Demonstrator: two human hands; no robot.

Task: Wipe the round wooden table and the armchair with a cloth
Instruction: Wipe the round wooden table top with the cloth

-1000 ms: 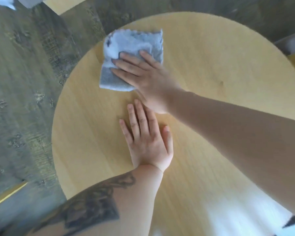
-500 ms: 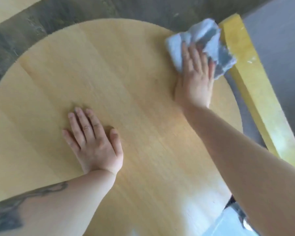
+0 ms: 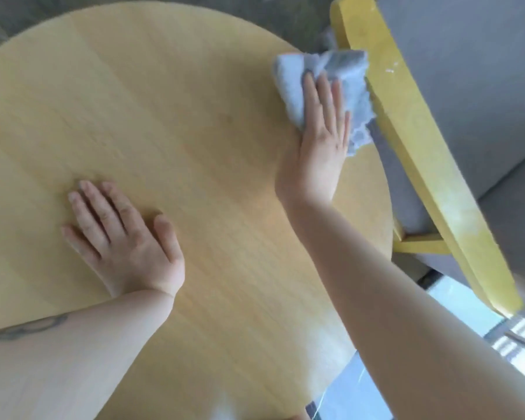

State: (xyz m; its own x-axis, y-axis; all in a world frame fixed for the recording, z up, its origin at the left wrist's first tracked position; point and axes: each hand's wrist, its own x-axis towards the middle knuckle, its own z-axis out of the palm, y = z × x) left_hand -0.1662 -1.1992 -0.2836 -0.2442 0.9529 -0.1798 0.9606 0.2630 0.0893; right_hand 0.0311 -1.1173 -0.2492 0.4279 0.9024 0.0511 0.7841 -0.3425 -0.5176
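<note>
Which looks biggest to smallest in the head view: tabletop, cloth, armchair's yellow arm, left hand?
1. Tabletop
2. Yellow arm
3. Left hand and cloth: look alike; the right hand covers part of the cloth, so I won't rank them.

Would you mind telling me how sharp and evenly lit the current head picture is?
Head view: soft throughout, with motion smear strongest on the cloth and the armchair's yellow arm; the right hand is blurred at its fingertips, the left hand somewhat crisper; a pale glare washes the round table at its near edge; the wide lens bends the table's rim.
</note>
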